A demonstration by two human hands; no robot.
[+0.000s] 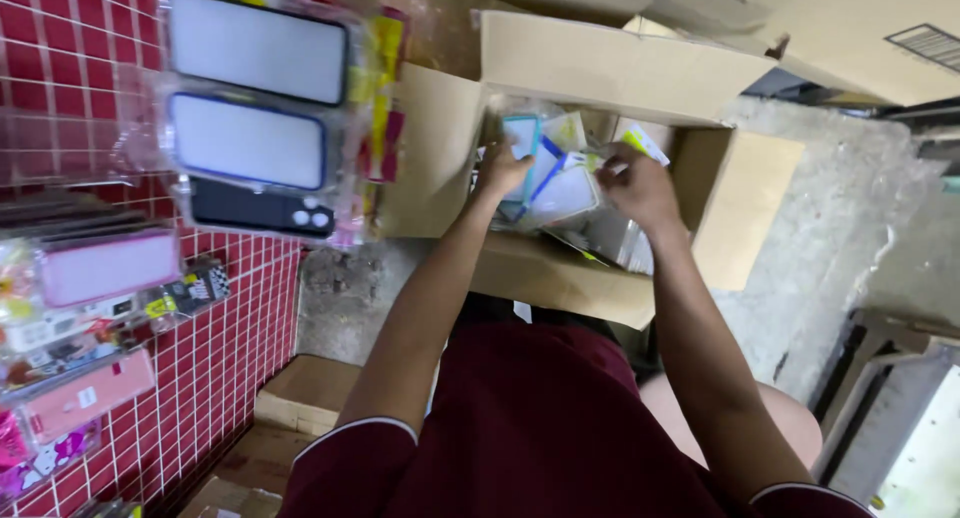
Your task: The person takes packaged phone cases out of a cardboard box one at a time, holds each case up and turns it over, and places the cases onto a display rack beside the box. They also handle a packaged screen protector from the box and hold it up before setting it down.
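Observation:
Both my hands reach into an open cardboard box (560,73) on the floor ahead of me. My left hand (503,172) grips a bundle of packaged phone cases (545,173) with teal, blue and white edges, wrapped in clear plastic. From the right, my right hand (635,186) closes on the same bundle at its yellow-tagged end. More packaged cases (618,240) lie in the box below my hands. The image is motion-blurred, so finger details are soft.
A red tiled wall (60,58) on the left carries hanging packaged phone cases (255,113) in white, blue, black and pink. Other cardboard boxes (860,33) stand behind. Concrete floor (830,218) lies to the right, with a small carton (305,393) beside my left arm.

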